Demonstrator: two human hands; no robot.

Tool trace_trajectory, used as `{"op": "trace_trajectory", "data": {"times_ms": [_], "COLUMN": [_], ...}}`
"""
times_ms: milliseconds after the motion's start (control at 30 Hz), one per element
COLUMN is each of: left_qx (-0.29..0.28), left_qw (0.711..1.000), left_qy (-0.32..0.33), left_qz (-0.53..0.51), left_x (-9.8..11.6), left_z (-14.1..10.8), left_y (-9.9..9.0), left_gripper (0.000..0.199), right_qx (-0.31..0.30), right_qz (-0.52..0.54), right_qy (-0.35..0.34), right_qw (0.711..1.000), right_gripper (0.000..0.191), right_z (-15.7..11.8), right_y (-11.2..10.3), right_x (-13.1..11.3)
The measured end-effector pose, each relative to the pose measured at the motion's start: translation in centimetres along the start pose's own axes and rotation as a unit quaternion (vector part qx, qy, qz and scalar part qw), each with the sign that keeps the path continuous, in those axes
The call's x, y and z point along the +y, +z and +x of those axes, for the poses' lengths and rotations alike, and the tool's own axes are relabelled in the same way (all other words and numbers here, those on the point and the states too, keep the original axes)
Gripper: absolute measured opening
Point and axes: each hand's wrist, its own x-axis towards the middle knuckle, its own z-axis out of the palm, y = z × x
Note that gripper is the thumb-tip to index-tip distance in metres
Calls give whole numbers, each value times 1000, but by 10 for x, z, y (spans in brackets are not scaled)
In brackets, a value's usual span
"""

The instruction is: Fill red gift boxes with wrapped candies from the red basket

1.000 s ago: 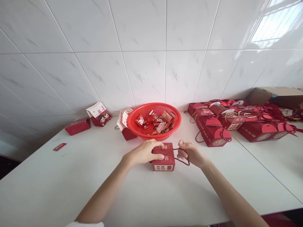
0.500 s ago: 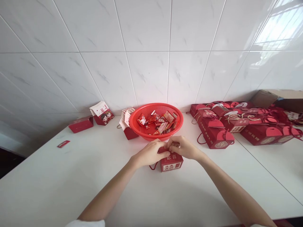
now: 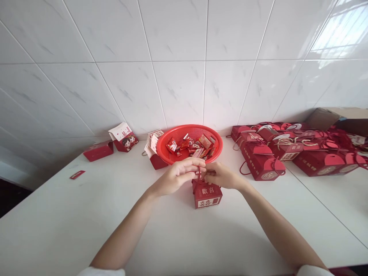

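Note:
A small red paper gift box [image 3: 207, 197] with gold lettering stands on the white counter [image 3: 86, 214] in front of me. My left hand [image 3: 178, 176] and my right hand [image 3: 221, 175] meet just above its top. Between them they pinch a thin red cord [image 3: 199, 174] that rises from the box. The fingertips hide part of the cord, and the box's top is partly hidden under my hands. A red plastic basket [image 3: 189, 143] full of wrapped sweets sits just beyond my fingers.
Finished red bags with handles [image 3: 258, 159] lie in a heap at the right, below a cardboard carton [image 3: 324, 119]. Open red boxes [image 3: 123, 137] stand at the left beside a red card [image 3: 77, 174]. White tiles [image 3: 178, 92] rise behind the counter.
Both hands have lifted slightly off the box top, and the cord now stands up between them. The box stays in place and the view has barely shifted.

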Motion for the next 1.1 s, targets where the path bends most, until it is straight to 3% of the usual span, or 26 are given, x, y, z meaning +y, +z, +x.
{"op": "trace_trajectory", "data": {"times_ms": [200, 333, 567, 833, 1100], "left_qx": [77, 99, 147, 170, 123], "left_qw": [985, 974, 954, 936, 931], "left_qy": [82, 127, 172, 211, 228], "left_qz": [130, 162, 198, 225, 256], "left_x": [-11, -4, -2, -6, -12], "left_z": [12, 17, 25, 31, 27], "left_y": [13, 15, 24, 29, 34], "left_gripper": [31, 30, 21, 22, 45], "right_qx": [10, 62, 117, 178, 222], "right_qz": [78, 67, 63, 32, -42], "right_qy": [-2, -10, -7, 18, 45], "right_qw": [997, 996, 991, 983, 973], "right_gripper": [7, 1, 20, 27, 15], "right_z": [1, -4, -13, -13, -8], "right_y": [-15, -26, -30, -23, -14], "right_x": [-23, -37, -51, -45, -42]}}
